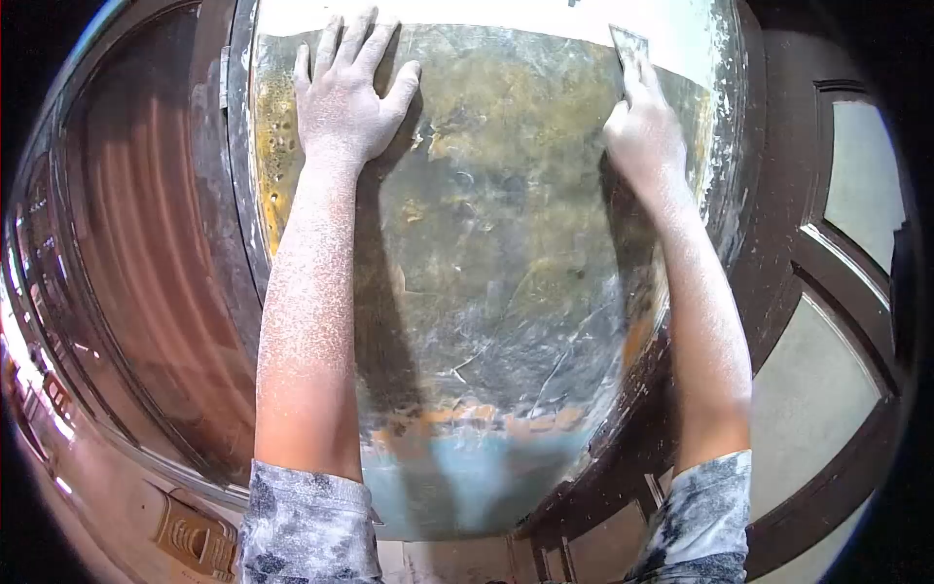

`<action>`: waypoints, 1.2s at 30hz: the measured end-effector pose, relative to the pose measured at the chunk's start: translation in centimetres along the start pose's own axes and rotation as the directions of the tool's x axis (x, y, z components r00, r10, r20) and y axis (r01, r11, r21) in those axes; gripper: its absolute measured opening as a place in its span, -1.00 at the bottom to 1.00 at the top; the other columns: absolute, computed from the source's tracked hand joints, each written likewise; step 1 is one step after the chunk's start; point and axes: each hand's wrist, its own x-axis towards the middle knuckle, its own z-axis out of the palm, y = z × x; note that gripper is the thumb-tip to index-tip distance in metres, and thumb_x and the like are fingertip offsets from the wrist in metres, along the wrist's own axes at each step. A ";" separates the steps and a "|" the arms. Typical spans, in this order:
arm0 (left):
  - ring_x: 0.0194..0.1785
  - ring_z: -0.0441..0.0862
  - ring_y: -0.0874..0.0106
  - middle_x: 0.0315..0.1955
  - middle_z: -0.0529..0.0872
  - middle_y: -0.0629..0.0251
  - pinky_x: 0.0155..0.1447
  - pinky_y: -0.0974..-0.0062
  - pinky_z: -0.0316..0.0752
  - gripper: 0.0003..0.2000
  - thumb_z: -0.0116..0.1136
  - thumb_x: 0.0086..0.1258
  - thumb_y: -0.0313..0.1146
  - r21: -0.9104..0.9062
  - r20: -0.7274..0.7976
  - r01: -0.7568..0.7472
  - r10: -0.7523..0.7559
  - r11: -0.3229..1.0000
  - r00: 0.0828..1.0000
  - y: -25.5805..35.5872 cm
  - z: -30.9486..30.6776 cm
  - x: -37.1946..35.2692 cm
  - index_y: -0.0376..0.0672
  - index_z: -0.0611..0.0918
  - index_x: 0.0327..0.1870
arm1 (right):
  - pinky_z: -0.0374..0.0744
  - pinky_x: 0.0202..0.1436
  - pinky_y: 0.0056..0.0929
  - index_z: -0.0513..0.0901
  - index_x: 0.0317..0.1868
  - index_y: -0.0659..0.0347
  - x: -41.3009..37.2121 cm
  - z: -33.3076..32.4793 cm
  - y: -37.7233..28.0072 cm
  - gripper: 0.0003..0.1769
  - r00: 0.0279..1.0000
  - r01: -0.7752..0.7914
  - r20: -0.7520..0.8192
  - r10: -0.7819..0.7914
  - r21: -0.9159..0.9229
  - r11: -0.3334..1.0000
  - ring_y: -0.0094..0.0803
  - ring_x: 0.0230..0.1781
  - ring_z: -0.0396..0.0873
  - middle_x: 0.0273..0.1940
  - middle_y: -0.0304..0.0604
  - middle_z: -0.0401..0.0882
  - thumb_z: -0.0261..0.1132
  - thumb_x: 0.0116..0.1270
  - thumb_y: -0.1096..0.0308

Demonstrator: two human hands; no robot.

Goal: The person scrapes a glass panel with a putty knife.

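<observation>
My left hand (342, 112), coated in white dust, lies with its fingers spread against the upper left of a worn wall (516, 224). Its fingertips reach up to the lower border of a white plaster layer (486, 12). At the upper right, my right hand (647, 144) is closed round a putty knife (629, 44), with the index finger stretched along it. The blade overlaps the edge where white meets the bare, stained surface. Most of the handle is hidden in my palm. White powder speckles both forearms.
Left of the wall, a dark frame surrounds brown curtain-like folds (146, 204). On the right is a dark panelled door or window frame (842, 282) with pale panels. Lower down, the wall turns light blue (467, 477). A brown carved piece (197, 533) shows at lower left.
</observation>
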 end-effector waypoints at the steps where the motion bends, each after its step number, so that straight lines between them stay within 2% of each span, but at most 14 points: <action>1: 0.65 0.17 0.27 0.57 0.34 0.46 0.67 0.03 -0.07 -0.42 0.05 0.51 0.16 0.004 0.002 -0.002 0.002 1.000 1.000 -0.2 0.2 -0.1 0.26 0.45 0.51 | 0.63 0.25 0.01 0.40 0.49 0.24 1.8 0.8 1.6 -0.33 0.998 -0.053 0.018 0.054 -0.028 0.998 0.14 0.19 0.63 0.51 0.10 0.34 0.01 0.34 0.38; 3: 0.65 0.16 0.28 0.57 0.33 0.46 0.67 0.04 -0.07 -0.43 0.03 0.52 0.16 -0.003 0.015 -0.001 0.001 1.000 1.000 0.4 -0.8 0.3 0.26 0.45 0.51 | 0.61 0.28 -0.02 0.43 0.49 0.15 5.1 -1.3 1.9 -0.35 0.980 -0.113 0.164 0.111 0.002 0.994 0.15 0.19 0.63 0.50 0.02 0.38 0.00 0.37 0.34; 4: 0.61 0.18 0.06 0.53 0.39 0.14 0.64 -0.05 -0.02 -0.39 0.17 0.39 0.01 -0.123 0.101 0.084 -0.072 0.989 0.992 0.8 -1.9 0.5 -0.05 0.53 0.43 | 0.61 0.26 -0.02 0.47 0.47 0.09 5.4 -1.4 1.6 -0.37 0.992 -0.118 0.051 0.118 -0.003 0.993 0.15 0.17 0.64 0.48 0.00 0.41 0.02 0.37 0.32; 13: 0.61 0.19 0.07 0.53 0.39 0.15 0.64 -0.03 -0.02 -0.39 0.14 0.40 0.02 -0.103 0.105 0.100 -0.089 0.990 0.990 0.7 -1.8 0.3 -0.03 0.52 0.44 | 0.70 0.03 -0.12 0.18 0.63 0.07 0.5 0.4 0.4 -0.19 0.999 0.026 0.026 -0.024 -0.084 0.996 0.00 0.00 0.72 0.60 0.01 0.20 0.00 0.30 0.41; 14: 0.61 0.19 0.07 0.53 0.39 0.16 0.64 -0.03 -0.02 -0.39 0.14 0.40 0.02 -0.104 0.103 0.101 -0.090 0.989 0.991 0.7 -1.8 0.4 -0.03 0.52 0.44 | 0.68 0.03 -0.01 0.34 0.52 0.22 2.2 0.2 1.7 -0.30 0.994 0.090 -0.065 -0.090 -0.001 0.996 0.10 -0.02 0.71 0.47 0.17 0.37 0.01 0.31 0.39; 15: 0.61 0.19 0.08 0.53 0.39 0.16 0.64 -0.03 -0.02 -0.39 0.14 0.40 0.01 -0.107 0.103 0.102 -0.091 0.989 0.991 0.8 -1.9 0.3 -0.03 0.53 0.44 | 0.57 0.31 -0.08 0.46 0.45 0.24 4.4 -0.8 2.5 -0.37 0.943 -0.187 0.256 0.215 -0.130 0.974 0.11 0.20 0.62 0.27 0.23 0.58 0.04 0.34 0.41; 17: 0.61 0.19 0.08 0.53 0.39 0.16 0.64 -0.03 -0.02 -0.40 0.14 0.40 0.01 -0.110 0.104 0.096 -0.085 0.989 0.991 0.8 -2.0 0.3 -0.03 0.53 0.43 | 0.56 0.28 -0.07 0.47 0.43 0.26 5.3 -0.9 4.3 -0.38 0.968 -0.207 0.136 0.210 -0.038 0.978 0.16 0.13 0.64 0.19 0.29 0.62 0.02 0.34 0.42; 21: 0.61 0.19 0.08 0.53 0.38 0.17 0.64 -0.02 -0.02 -0.40 0.14 0.40 0.00 -0.119 0.096 0.098 -0.087 0.988 0.992 1.0 -2.0 0.3 -0.04 0.53 0.43 | 0.60 0.26 0.00 0.41 0.46 0.30 0.1 1.1 3.3 -0.36 0.969 0.185 -0.167 -0.184 -0.009 0.983 0.23 0.19 0.60 0.39 0.28 0.45 0.04 0.34 0.41; 25: 0.61 0.20 0.08 0.53 0.39 0.17 0.64 -0.01 -0.02 -0.40 0.14 0.40 0.00 -0.105 0.111 0.099 -0.087 0.990 0.990 0.9 -2.0 0.3 -0.05 0.53 0.43 | 0.61 0.27 -0.03 0.31 0.55 0.26 1.0 0.1 4.7 -0.28 0.979 0.189 -0.061 -0.194 -0.083 0.979 0.18 0.23 0.59 0.48 0.22 0.34 0.04 0.32 0.47; 28: 0.60 0.22 0.06 0.50 0.42 0.14 0.64 -0.01 -0.01 -0.42 0.14 0.41 -0.02 -0.073 0.076 0.080 -0.075 0.994 0.994 1.1 -1.8 0.3 -0.07 0.54 0.41 | 0.64 0.14 0.07 0.66 0.11 0.33 5.9 -1.4 7.2 -0.58 0.995 -0.028 0.086 0.054 -0.283 0.959 0.26 -0.02 0.69 -0.03 0.31 0.71 0.06 0.31 0.41; 29: 0.65 0.16 0.28 0.57 0.32 0.48 0.67 0.03 -0.07 -0.44 0.01 0.54 0.15 -0.009 0.010 -0.013 0.013 1.000 1.000 -0.2 -0.1 -0.2 0.27 0.44 0.52 | 0.65 0.13 0.07 0.70 0.01 0.36 6.4 -2.1 6.9 -0.62 0.986 -0.152 0.039 0.163 -0.210 0.966 0.28 -0.05 0.70 -0.13 0.28 0.74 0.07 0.31 0.41; 31: 0.65 0.16 0.28 0.58 0.32 0.49 0.67 0.04 -0.07 -0.44 0.00 0.55 0.13 -0.002 0.011 -0.023 0.023 1.000 1.000 -0.1 -0.2 -0.3 0.27 0.42 0.53 | 0.63 0.20 0.04 0.60 0.20 0.44 5.4 -2.5 5.9 -0.51 0.952 -0.167 0.226 0.205 -0.175 0.970 0.21 0.08 0.67 0.10 0.35 0.65 0.06 0.29 0.44; 33: 0.65 0.16 0.28 0.58 0.31 0.49 0.67 0.03 -0.07 -0.44 0.00 0.55 0.13 -0.008 0.009 -0.024 0.024 1.000 1.000 -0.2 0.0 -0.2 0.27 0.42 0.53 | 0.56 0.25 0.09 0.45 0.38 0.39 2.2 0.4 6.5 -0.40 0.994 0.067 -0.092 -0.063 0.048 0.997 0.30 0.14 0.60 0.10 0.36 0.63 0.04 0.32 0.45; 36: 0.65 0.15 0.28 0.58 0.31 0.49 0.68 0.03 -0.08 -0.44 0.00 0.55 0.13 -0.015 0.004 -0.013 0.013 1.000 1.000 -0.1 0.1 -0.2 0.27 0.41 0.53 | 0.57 0.29 -0.01 0.38 0.46 0.36 -0.8 0.5 5.0 -0.35 0.983 0.129 -0.124 -0.132 -0.029 0.991 0.23 0.21 0.58 0.23 0.42 0.53 0.04 0.32 0.45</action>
